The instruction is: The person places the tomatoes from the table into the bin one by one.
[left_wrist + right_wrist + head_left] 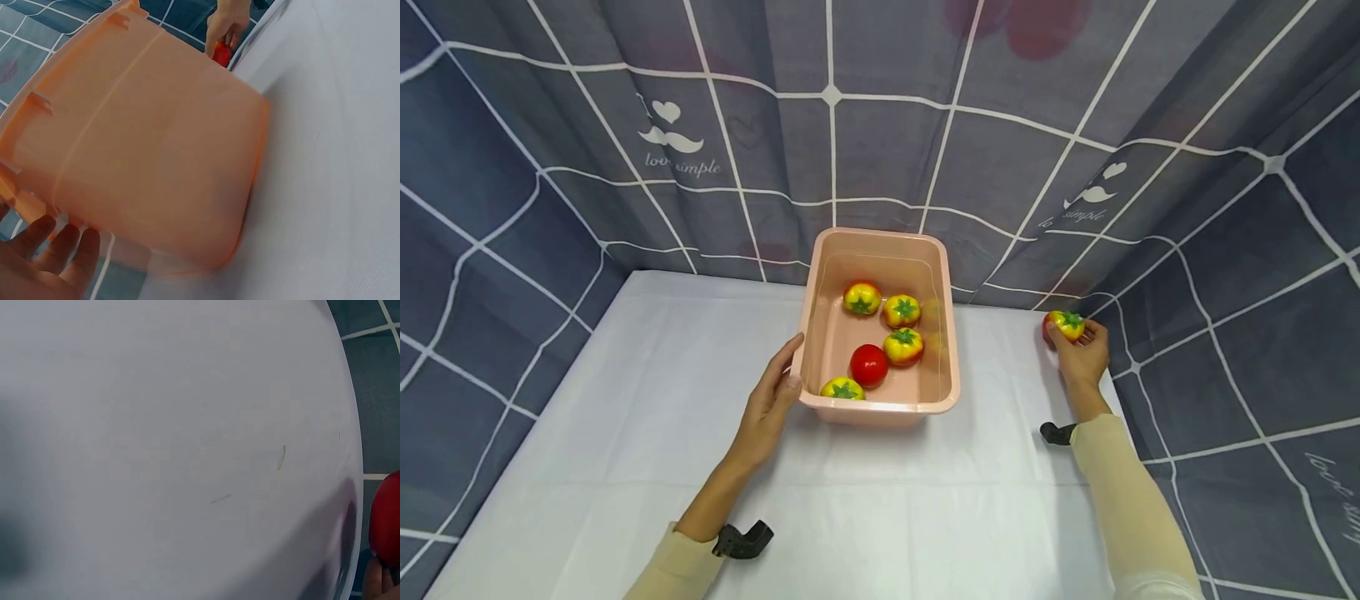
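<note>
A pink plastic bin [880, 408] holds several shiny red-and-yellow tomatoes [903, 347] with green tops, and one shows plain red [868, 366]. At the bin's left side, my left hand [767, 408] touches the wall near the rim with fairly straight fingers. Its fingertips [86, 240] lie against the bin in the left wrist view. Over at the table's far right corner, my right hand [1084, 358] grips another red-and-yellow tomato [1067, 325] between thumb and fingers. Only that tomato's red side [386, 519] and some fingertips [375, 578] appear in the right wrist view.
A white cloth [625, 433] covers the table. Dark grey curtains [760, 133] with white grid lines hang behind it and along both sides. The table's right edge runs close by my right hand.
</note>
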Available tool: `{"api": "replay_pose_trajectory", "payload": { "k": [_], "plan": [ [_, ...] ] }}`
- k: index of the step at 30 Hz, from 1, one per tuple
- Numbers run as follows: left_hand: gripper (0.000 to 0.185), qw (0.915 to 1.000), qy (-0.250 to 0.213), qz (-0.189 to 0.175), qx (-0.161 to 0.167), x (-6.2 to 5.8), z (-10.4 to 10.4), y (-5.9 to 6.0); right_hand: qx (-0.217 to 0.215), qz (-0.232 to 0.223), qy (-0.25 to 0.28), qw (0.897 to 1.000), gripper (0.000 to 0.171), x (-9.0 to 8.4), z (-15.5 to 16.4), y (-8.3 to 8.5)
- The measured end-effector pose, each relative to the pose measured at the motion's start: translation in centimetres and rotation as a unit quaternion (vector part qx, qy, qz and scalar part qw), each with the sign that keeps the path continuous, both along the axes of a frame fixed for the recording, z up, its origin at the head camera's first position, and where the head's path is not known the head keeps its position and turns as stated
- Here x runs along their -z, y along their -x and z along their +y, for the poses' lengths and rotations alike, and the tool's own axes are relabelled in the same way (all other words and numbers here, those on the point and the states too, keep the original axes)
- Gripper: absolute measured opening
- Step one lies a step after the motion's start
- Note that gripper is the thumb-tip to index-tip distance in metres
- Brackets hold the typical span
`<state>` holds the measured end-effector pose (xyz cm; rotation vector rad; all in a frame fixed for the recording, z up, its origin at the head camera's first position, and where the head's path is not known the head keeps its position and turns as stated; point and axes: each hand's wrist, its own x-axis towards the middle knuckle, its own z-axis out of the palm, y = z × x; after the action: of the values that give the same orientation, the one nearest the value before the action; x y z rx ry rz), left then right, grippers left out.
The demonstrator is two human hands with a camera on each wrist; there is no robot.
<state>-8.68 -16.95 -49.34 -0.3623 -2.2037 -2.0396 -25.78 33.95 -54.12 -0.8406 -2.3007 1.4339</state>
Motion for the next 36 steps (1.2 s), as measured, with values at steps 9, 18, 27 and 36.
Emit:
{"api": "replay_pose_trajectory", "payload": {
  "k": [9, 18, 27, 36],
  "plan": [
    [0.057, 1.0000, 0.001, 0.004, 0.000, 0.1, 0.1, -0.1, -0.059, 0.072, -0.016, 0.995, 0.076, 0.0, -1.5, -1.9],
    [0.057, 1.0000, 0.000, 0.003, -0.001, 0.2, 0.2, 0.1, -0.148, 0.072, -0.037, 0.986, 0.067, 0.1, -3.5, -3.4],
    [0.057, 0.9999, 0.006, -0.004, -0.009, 0.2, 0.4, 0.0, -0.209, 0.094, -0.017, 0.973, 0.066, 0.2, -4.9, -5.0],
    [0.057, 0.9999, 0.010, -0.004, -0.013, 0.0, 0.4, 0.1, -0.238, 0.106, -0.024, 0.965, 0.066, 0.1, -6.6, -6.5]
  ]
}}
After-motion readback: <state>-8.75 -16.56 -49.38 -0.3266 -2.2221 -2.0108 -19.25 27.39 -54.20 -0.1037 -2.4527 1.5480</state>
